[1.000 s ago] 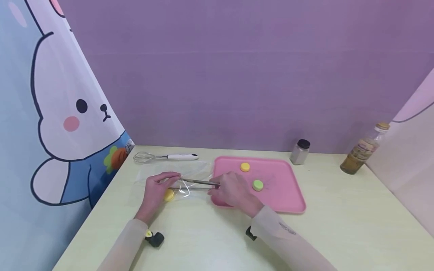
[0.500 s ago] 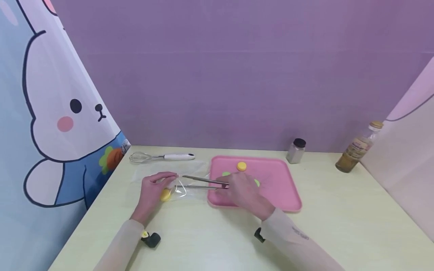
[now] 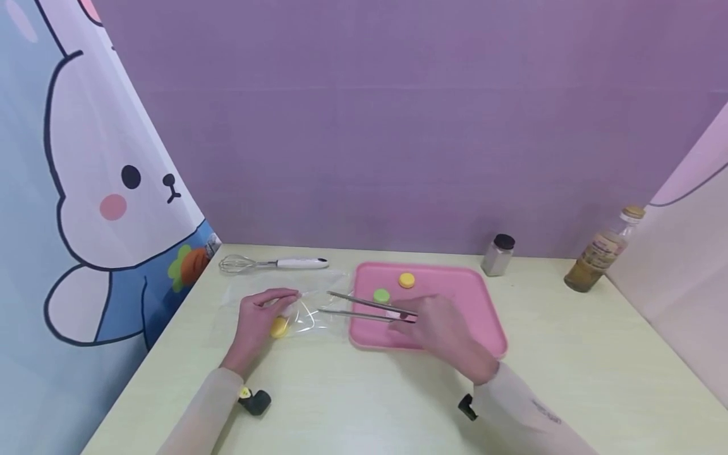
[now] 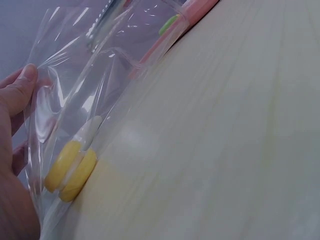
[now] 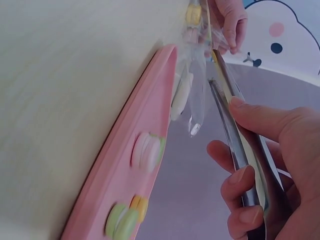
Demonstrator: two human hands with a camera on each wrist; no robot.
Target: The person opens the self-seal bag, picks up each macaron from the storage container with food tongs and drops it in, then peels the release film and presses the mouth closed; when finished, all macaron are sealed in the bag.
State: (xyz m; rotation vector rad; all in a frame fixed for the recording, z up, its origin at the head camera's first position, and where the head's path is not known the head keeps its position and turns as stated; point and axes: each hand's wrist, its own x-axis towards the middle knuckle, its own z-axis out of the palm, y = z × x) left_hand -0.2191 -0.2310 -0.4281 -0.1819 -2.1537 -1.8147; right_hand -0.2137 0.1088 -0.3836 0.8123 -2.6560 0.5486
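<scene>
My left hand [image 3: 258, 322] pinches the upper edge of a clear plastic bag [image 3: 324, 322] lying on the table. A yellow macaron [image 4: 71, 170] shows through the film, with a paler piece beside it. My right hand [image 3: 446, 328] grips metal tongs [image 3: 364, 306] above the tray. The arms of the tongs stand apart with nothing between their tips, which point toward the bag's mouth. On the pink tray [image 3: 483, 338] are a yellow macaron [image 3: 406, 280], a green macaron [image 3: 382, 296] and a pale pink macaron [image 5: 146, 151]. Another green macaron [image 5: 121, 221] is hidden by my right hand in the head view.
A whisk [image 3: 301, 263] lies behind the bag. Back right are a small black-lidded jar [image 3: 498, 256] and a corked bottle [image 3: 603, 253] of brownish liquid. A purple backdrop [image 3: 398, 126] rises behind the table, with a rabbit-print cloth [image 3: 114, 158] at left.
My right hand has drawn the tongs rightward, away from the bag and my left hand, and their arms have spread. The left hand keeps its hold on the bag.
</scene>
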